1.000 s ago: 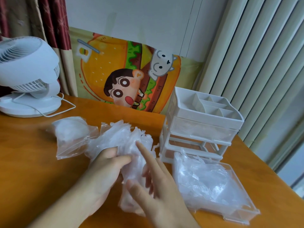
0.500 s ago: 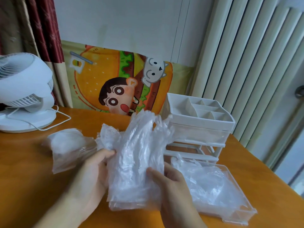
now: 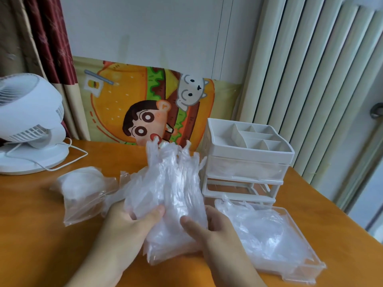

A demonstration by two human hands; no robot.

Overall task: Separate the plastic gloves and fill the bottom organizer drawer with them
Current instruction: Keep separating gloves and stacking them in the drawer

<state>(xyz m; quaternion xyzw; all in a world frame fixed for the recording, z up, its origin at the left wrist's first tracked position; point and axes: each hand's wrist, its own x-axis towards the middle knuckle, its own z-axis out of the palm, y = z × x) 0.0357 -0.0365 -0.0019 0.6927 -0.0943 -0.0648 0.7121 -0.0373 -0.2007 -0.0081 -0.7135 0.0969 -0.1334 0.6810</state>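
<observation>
A thick bunch of clear plastic gloves (image 3: 172, 189) stands upright over the table's middle, fingers pointing up. My left hand (image 3: 132, 222) grips its left side, thumb on the front. My right hand (image 3: 209, 226) holds the right side, thumb pressed on the front near the cuffs. The clear bottom drawer (image 3: 310, 264) lies pulled out on the table at the right, with several loose gloves (image 3: 255, 224) in it. Behind it stands the white organizer (image 3: 246, 160), its lowest slot empty.
A clear zip bag (image 3: 83, 191) with more plastic lies left of my hands. A white desk fan (image 3: 29, 125) and its cord (image 3: 68, 160) sit at the far left. A cartoon burger poster (image 3: 149, 104) leans on the wall. The wooden table (image 3: 31, 235) ends at right.
The glove bunch has been lifted from a crumpled heap on the table to upright between both hands. My right hand went from pointing fingers to holding the bunch.
</observation>
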